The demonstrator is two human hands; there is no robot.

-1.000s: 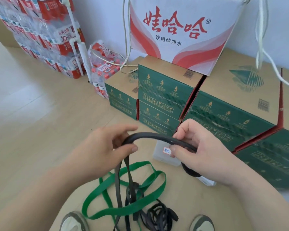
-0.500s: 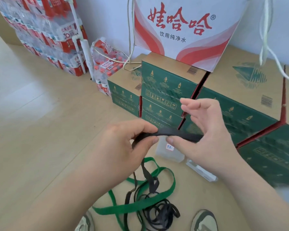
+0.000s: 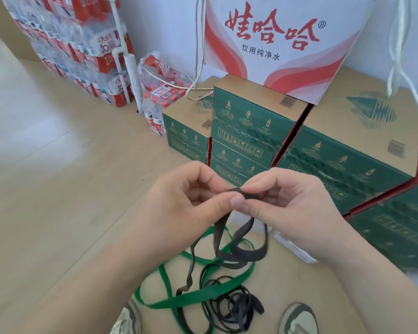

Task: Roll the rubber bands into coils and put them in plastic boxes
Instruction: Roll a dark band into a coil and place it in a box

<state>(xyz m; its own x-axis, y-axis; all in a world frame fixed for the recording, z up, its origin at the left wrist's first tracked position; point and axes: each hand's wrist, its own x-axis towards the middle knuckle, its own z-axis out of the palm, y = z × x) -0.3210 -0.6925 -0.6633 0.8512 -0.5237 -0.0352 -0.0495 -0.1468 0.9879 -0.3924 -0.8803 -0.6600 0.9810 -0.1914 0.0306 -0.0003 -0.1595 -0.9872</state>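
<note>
Black rubber band [image 3: 239, 239] is pinched at its top end between both hands, mid-frame, above the floor. Left hand [image 3: 186, 201] clamps it thumb-to-forefinger; right hand [image 3: 287, 203] pinches the same short stretch just beside it, fingertips touching. Rest of the band hangs down at 6 o'clock in loose loops, its lower part trailing onto the floor [image 3: 58, 189]. Green rubber band [image 3: 193, 297] lies in a wide loop on the floor under the hands, crossed by the black one. Tangle of thinner dark bands [image 3: 234, 307] at 6 o'clock, between two shoes [image 3: 297, 319]. Clear plastic box [image 3: 297, 249] sits on the floor at 4 o'clock, mostly hidden behind the right hand. Green cartons [image 3: 251, 131] stacked at 12 to 3 o'clock; shrink-wrapped water bottles [image 3: 77, 44] at 10 o'clock.
</note>
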